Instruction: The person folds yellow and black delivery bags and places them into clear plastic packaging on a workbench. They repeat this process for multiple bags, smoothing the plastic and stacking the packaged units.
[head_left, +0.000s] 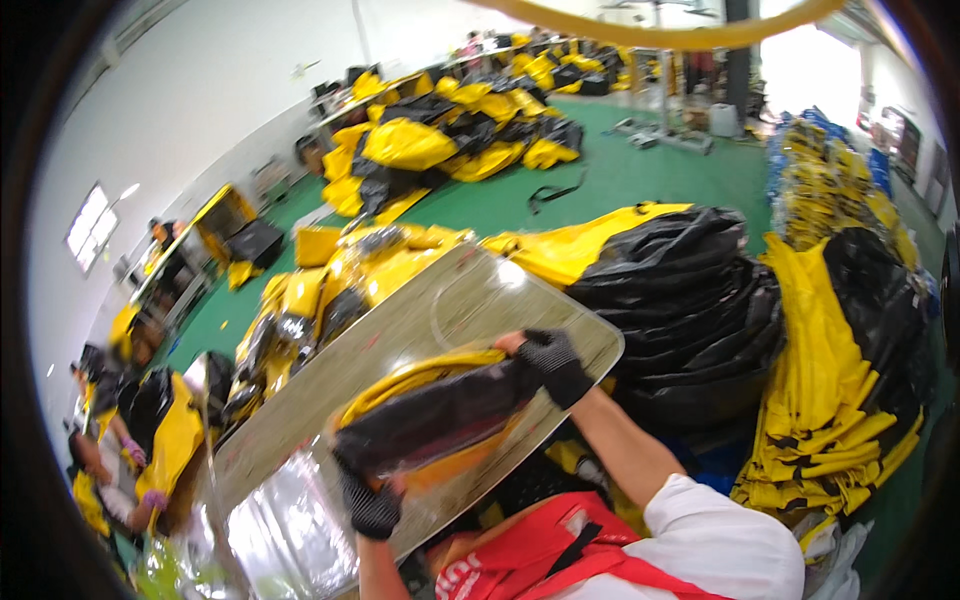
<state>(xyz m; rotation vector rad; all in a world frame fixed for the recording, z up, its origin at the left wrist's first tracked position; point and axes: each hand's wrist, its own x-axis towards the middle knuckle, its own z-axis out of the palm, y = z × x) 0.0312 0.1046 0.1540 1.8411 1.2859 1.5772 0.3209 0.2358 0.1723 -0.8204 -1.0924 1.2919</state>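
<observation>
White wall (230,70) and green floor (640,170) curve around the scene, with a co-worker (120,480) in purple gloves at the lower left, partly cut off by the dark rim, handling yellow-and-black material (170,435). Next come glossy clear plastic sheets (295,520) on the left end of the wood-grain tabletop (480,290), their lower part running out of view. Yellow and black packages (350,275), some in shiny film, crowd its far edge; beyond them a loose heap (430,140) of the same colours lies on the floor.

Near the middle of the tabletop, along the near edge, is the folded bundle (440,415), black across its front with yellow layers above and orange-yellow below. It lies between the two hands. The left hand (370,505), in a dark dotted glove, is at the bundle's lower left corner; its fingers are blurred and partly hidden, so I cannot tell how firmly they close. The right hand (555,365), similarly gloved, is clamped on the bundle's right end, bare fingertips at the upper edge. Whether the bundle touches the tabletop is unclear.

Past the rounded right corner rises a black stack (680,310), then yellow folded material (815,380).
</observation>
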